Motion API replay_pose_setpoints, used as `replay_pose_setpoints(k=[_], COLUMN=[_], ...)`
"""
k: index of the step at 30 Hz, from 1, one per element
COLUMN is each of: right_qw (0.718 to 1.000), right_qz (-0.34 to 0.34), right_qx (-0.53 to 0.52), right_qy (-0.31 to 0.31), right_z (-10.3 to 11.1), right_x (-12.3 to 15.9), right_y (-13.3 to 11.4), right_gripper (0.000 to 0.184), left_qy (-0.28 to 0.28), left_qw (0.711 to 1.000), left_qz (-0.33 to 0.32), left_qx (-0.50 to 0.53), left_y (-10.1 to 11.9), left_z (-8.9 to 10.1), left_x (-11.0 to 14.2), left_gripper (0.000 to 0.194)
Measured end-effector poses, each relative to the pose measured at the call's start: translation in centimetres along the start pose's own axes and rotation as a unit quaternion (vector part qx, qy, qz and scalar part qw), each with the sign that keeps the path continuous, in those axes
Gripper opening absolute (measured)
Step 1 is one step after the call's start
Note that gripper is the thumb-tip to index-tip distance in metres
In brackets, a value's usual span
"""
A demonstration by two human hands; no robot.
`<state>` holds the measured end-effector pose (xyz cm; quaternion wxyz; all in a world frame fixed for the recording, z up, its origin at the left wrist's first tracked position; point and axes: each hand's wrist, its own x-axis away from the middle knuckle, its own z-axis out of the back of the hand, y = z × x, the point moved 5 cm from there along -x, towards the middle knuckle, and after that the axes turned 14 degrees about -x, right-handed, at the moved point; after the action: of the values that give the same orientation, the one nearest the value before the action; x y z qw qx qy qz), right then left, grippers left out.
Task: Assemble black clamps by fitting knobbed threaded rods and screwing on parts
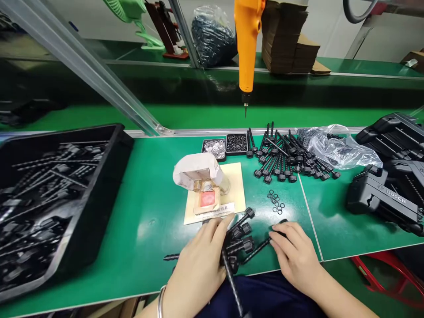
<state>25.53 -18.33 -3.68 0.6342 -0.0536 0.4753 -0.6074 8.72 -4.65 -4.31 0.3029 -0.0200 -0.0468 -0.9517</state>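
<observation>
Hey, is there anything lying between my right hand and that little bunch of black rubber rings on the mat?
Nothing visible. The right hand rests on the green mat with its fingertips on a black threaded rod. The black rings lie just beyond it, with only bare mat between.

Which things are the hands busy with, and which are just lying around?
In use: left hand and right hand on the bunch of black bolts by the table edge.

Lying about: orange screwdriver, small rings, bolt pile, black tray, plastic bag.
</observation>
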Motion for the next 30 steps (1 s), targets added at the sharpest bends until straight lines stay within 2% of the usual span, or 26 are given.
replay_pose_setpoints(k=[6,11,16,20,25,27,30], right_qw=[0.994,0.988,0.986,0.985,0.987,0.984,0.984], right_qz=[-0.081,-0.149,-0.164,-0.172,-0.163,-0.174,-0.178], right_qx=[0.023,0.019,-0.005,-0.032,-0.010,-0.022,-0.007], right_qy=[0.064,0.036,0.011,-0.014,-0.006,0.009,0.019], right_z=[2.4,1.9,1.8,1.5,0.8,0.5,0.3], right_x=[-1.0,-2.1,-2.0,-0.6,0.4,0.1,-0.7], right_y=[3.1,4.7,3.7,2.5,1.9,2.0,2.0], right_gripper=[0.018,0.020,0.029,0.031,0.026,0.021,0.019], left_qy=[0.010,0.030,0.071,0.071,0.191,0.188,0.145], left_qw=[0.997,0.989,0.980,0.976,0.959,0.961,0.969], left_qz=[-0.069,-0.109,-0.180,-0.207,-0.198,-0.196,-0.195], left_qx=[-0.039,-0.092,-0.047,0.017,0.064,0.056,0.031], left_y=[0.6,0.5,0.4,0.6,0.6,0.8,1.2], left_z=[1.1,3.6,5.6,4.4,2.5,2.2,2.7], left_x=[0.7,1.4,2.1,2.2,1.1,0.4,-0.3], left_gripper=[0.100,0.075,0.053,0.044,0.039,0.041,0.046])
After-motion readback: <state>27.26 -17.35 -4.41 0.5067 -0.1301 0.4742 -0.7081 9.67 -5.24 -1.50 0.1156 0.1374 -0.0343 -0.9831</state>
